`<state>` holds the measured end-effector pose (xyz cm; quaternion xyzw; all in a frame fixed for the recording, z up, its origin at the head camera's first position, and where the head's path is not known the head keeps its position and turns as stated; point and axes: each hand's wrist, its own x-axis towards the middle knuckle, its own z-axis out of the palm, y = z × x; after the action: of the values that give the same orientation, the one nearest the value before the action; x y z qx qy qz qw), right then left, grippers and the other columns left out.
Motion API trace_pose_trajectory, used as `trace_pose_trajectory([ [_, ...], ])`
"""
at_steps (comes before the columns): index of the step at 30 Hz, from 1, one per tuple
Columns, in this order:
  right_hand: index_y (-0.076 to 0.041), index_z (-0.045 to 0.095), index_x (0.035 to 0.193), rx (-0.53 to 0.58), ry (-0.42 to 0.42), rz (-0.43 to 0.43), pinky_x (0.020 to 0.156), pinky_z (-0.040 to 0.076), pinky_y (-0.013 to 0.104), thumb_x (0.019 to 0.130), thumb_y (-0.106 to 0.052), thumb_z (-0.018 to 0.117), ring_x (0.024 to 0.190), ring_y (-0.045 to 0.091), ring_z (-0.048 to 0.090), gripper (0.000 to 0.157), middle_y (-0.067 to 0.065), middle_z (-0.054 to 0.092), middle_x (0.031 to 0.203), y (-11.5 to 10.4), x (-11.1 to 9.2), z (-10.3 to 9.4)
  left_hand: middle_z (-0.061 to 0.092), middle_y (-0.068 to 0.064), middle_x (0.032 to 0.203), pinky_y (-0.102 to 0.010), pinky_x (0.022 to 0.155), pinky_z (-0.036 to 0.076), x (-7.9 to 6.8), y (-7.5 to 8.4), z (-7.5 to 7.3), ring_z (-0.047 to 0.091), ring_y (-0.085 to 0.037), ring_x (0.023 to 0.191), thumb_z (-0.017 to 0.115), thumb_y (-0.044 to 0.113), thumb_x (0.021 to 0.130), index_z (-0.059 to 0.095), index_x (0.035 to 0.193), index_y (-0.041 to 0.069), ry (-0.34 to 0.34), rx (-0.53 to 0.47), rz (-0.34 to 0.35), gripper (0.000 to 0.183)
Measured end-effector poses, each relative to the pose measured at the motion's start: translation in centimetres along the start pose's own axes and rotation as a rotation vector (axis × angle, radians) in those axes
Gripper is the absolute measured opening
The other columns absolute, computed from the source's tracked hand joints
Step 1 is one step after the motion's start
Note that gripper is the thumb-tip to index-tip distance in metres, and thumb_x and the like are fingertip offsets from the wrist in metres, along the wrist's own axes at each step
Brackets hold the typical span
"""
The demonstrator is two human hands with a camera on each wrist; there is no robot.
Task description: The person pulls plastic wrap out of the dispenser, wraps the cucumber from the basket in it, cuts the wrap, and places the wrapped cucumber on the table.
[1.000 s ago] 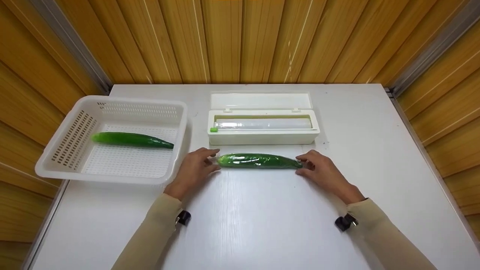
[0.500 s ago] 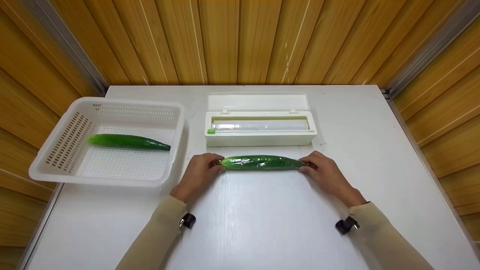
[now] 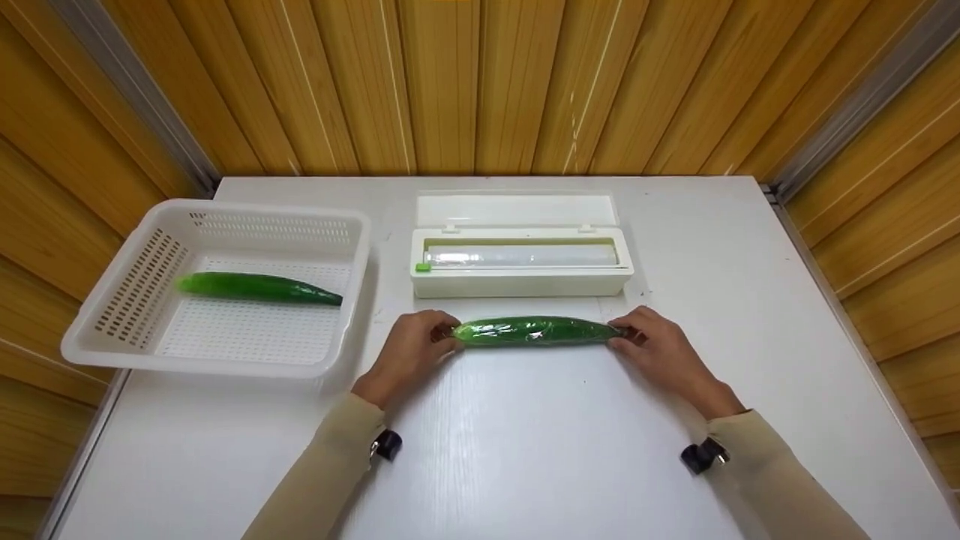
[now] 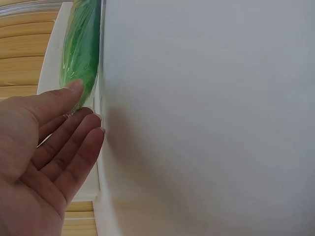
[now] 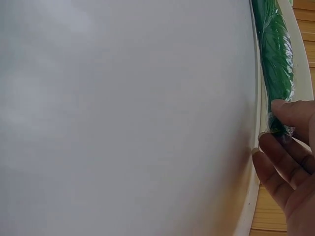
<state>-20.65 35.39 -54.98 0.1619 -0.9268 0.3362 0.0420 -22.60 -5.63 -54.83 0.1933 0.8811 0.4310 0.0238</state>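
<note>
A green cucumber (image 3: 536, 331) wrapped in clear cling film lies crosswise in front of the cling film dispenser (image 3: 523, 285). My left hand (image 3: 412, 345) pinches its paler left end between thumb and fingers. At the darker right end my right hand (image 3: 667, 356) does the same. Wrinkled film shows over the cucumber (image 4: 81, 49) in the left wrist view, with the thumb on its tip and the other fingers beneath. The right wrist view has the thumb pressed on the wrapped tip of the cucumber (image 5: 278, 69). The fingertips behind it are partly hidden.
A white perforated basket (image 3: 217, 367) stands at the left with an unwrapped-looking cucumber (image 3: 259, 287) inside. The dispenser's lid (image 3: 516, 209) is flipped back, showing a film roll (image 3: 521, 256) and a green slider (image 3: 423, 267). Wood-patterned walls (image 3: 442, 90) enclose the white table (image 3: 517, 450).
My left hand has moved right and its fingers have come together on the cucumber's left end. The wrapped cucumber has shifted slightly right, and my right hand has moved with it.
</note>
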Motion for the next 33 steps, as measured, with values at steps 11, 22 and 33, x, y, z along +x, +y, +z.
trace_pose_trajectory([
  [11,-0.006,0.077,0.117,-0.038,0.039,0.002,0.079,0.053,0.023,0.094,-0.005,0.082,0.092,0.016,0.064,0.024,0.000,0.069,0.106,1.8,-0.5,-1.3,0.074,-0.003,0.096,-0.032,0.079,0.058,0.8,1.2,1.6,0.068,-0.016,0.086,0.084,0.004,0.091,0.077,0.111,-0.001,-0.003,-0.020,0.046,0.022],
  [22,-0.001,0.076,0.117,-0.083,0.085,0.018,0.078,0.048,0.014,0.093,-0.001,0.081,0.092,0.022,0.065,0.025,0.007,0.069,0.107,4.4,-1.0,-4.0,0.076,-0.008,0.097,-0.029,0.078,0.058,3.4,3.8,5.1,0.071,-0.017,0.085,0.084,0.002,0.089,0.078,0.108,-0.001,0.025,0.017,0.085,0.020],
  [33,0.002,0.074,0.122,-0.057,0.102,0.107,0.080,0.045,0.006,0.093,0.001,0.080,0.097,0.029,0.066,0.030,0.014,0.067,0.110,6.8,-1.8,-6.7,0.076,-0.005,0.093,-0.031,0.079,0.056,5.7,6.2,8.5,0.069,-0.016,0.084,0.085,0.008,0.088,0.079,0.105,0.003,0.035,0.035,0.065,0.019],
])
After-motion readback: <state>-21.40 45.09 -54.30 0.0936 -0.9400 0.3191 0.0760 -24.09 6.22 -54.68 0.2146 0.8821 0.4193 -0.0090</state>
